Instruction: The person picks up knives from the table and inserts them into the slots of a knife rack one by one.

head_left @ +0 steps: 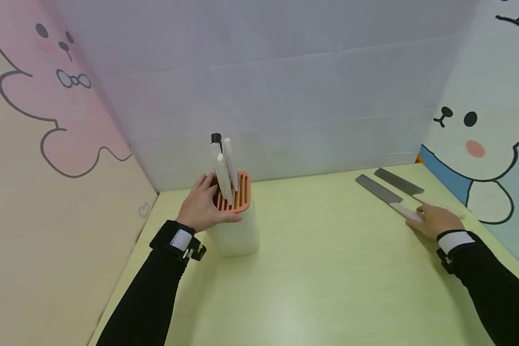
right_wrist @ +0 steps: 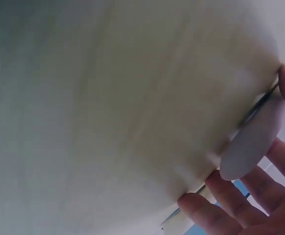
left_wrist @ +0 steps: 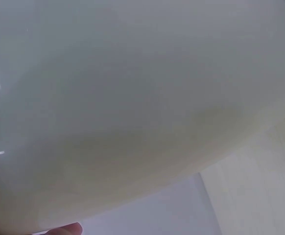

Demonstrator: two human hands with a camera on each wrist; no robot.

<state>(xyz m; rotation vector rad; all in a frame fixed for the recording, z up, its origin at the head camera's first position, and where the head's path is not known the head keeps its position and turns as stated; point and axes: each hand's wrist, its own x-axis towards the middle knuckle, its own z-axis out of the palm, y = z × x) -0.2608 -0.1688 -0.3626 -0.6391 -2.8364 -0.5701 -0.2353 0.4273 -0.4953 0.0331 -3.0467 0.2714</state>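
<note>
A white knife block (head_left: pixel 238 235) with an orange slotted top (head_left: pixel 243 190) stands on the table left of centre. My left hand (head_left: pixel 202 206) grips its upper edge, thumb across the front and fingers around the far left side. Two white-handled knives (head_left: pixel 223 180) and a black-topped item (head_left: pixel 216 138) stick up from the slots. On the right lie two cleavers with grey rectangular blades. My right hand (head_left: pixel 438 221) holds the pale handle (right_wrist: pixel 252 142) of the nearer cleaver (head_left: pixel 378 189), thumb on one side and fingers on the other. The farther cleaver (head_left: pixel 399 181) lies beside it, its handle partly behind that hand.
The light yellow-green table (head_left: pixel 311 269) meets a pale back wall (head_left: pixel 285 96). Side panels with cartoon bears stand at left (head_left: pixel 69 125) and right (head_left: pixel 493 115), the right one close to the cleavers. The block's smooth wall (left_wrist: pixel 108 98) fills most of the left wrist view.
</note>
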